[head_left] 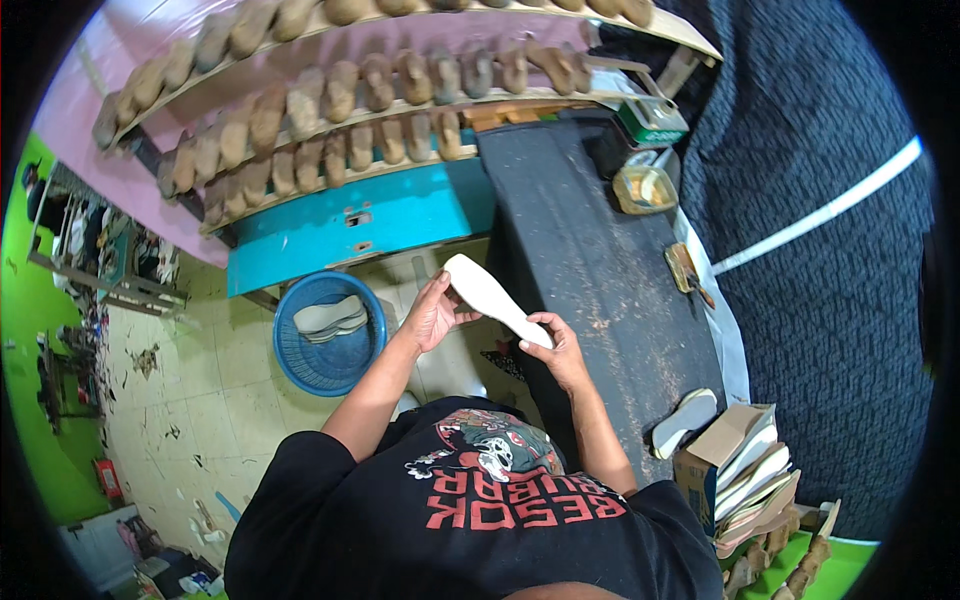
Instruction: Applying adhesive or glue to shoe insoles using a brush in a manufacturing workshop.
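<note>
While the dark-covered table (600, 290) fills the right, over to the left sits the blue basket (338, 375), a small stack of pale insoles (330, 318) inside. At the table's near end, a cardboard box (722, 437) stands packed with slanting insoles (752, 470). And now the white insole (490, 295), up in the air by the table's left edge: left hand (433, 315) closed lightly on its broad end, right hand (560, 355) pinching the narrow end, thumb against fingers. Looks light, thin, fairly stiff, probably not fragile; both ends seem good holds. Smallest, a tub (640, 205) with something yellowish in it.
</note>
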### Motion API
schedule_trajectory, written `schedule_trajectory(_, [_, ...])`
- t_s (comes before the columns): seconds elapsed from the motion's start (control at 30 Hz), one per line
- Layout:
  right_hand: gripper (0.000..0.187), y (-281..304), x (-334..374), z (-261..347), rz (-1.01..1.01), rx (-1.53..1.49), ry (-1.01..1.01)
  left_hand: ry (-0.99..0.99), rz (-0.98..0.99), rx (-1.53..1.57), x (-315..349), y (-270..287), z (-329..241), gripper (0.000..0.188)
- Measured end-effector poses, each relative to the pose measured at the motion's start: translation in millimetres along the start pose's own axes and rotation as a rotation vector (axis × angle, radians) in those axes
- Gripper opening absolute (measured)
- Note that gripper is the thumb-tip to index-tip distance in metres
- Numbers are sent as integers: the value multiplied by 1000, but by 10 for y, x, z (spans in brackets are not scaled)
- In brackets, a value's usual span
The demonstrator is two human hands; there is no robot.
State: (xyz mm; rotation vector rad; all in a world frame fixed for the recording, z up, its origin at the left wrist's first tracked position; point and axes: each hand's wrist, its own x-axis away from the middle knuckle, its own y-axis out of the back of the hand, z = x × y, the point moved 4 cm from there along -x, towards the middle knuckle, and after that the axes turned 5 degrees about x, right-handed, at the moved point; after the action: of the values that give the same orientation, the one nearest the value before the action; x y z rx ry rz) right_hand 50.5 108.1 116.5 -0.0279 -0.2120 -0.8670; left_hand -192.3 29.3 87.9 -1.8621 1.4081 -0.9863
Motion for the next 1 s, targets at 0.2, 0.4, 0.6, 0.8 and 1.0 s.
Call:
schedule_trajectory(0.2, [50,-1116,-232,89,90,276,52,-89,-112,-2,564,832,-620,63])
schedule_trajectory(0.4, [48,-1878,-418,427,169,595,338,-193,-220,112,1007,1322,-1023,60])
schedule_trajectory(0.6, [44,-2217,-643,501,230,529,394,-406,-454,30,1488,1506,-1316,51])
schedule_trajectory(0.8, [44,-2449,-811,568,434,571,545,-449,-514,86,2017,1541,-1286,46])
schedule_trajectory(1.0, [48,-2483,-704,378,513,573,571,-487,-683,21,2206,1499,-1243,52])
